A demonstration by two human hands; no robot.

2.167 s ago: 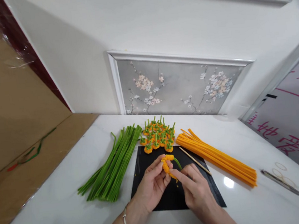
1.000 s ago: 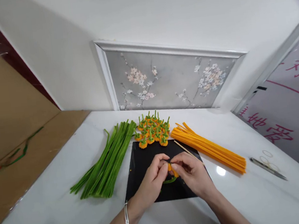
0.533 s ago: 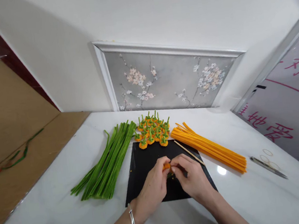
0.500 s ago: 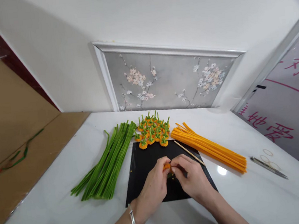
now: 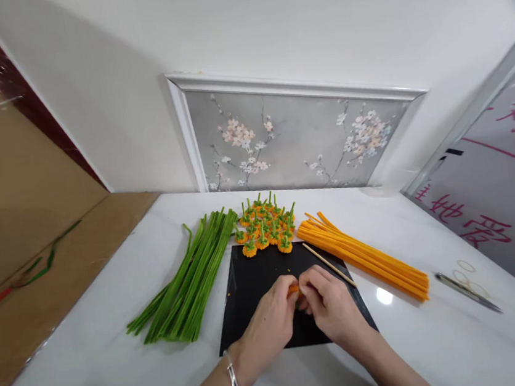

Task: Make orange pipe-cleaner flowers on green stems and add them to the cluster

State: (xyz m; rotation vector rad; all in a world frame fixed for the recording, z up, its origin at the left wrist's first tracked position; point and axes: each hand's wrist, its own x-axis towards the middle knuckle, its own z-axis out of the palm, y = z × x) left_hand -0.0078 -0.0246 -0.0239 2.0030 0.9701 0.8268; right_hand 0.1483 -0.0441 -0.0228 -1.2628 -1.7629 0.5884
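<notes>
"Left hand [image 5: 268, 319]: report state."

"Thumb and fingertips are pinched nearly closed on an orange chenille piece [image 5: 293, 289]; only a small section shows between my fingers. A silver bangle [image 5: 233, 380] encircles the wrist."

"Right hand [image 5: 334, 305]: report state."

"Fingers curled, thumb and index fingertips drawn together just beside the same piece. I cannot tell whether they grip it — the contact point is hidden."

"Location of the piece?"

"Between my two hands, over the black mat [image 5: 247, 309], which lies flat on the white tabletop [image 5: 107, 383]."

"Surrounding items?"

"At the far edge of the mat: a cluster of miniature pumpkin-shaped pieces [image 5: 262, 242], orange, with green stalks pointing up. To the left: a bundle of green chenille stems [image 5: 191, 284]. To the right: a bundle of orange chenille stems [image 5: 367, 259]. Between that bundle and my right hand, a thin wooden stick [image 5: 328, 264] lies diagonally. Farther right: a pointed metal tool [image 5: 468, 292] — exact type unclear — beside thin pale loops [image 5: 466, 266]."
</notes>
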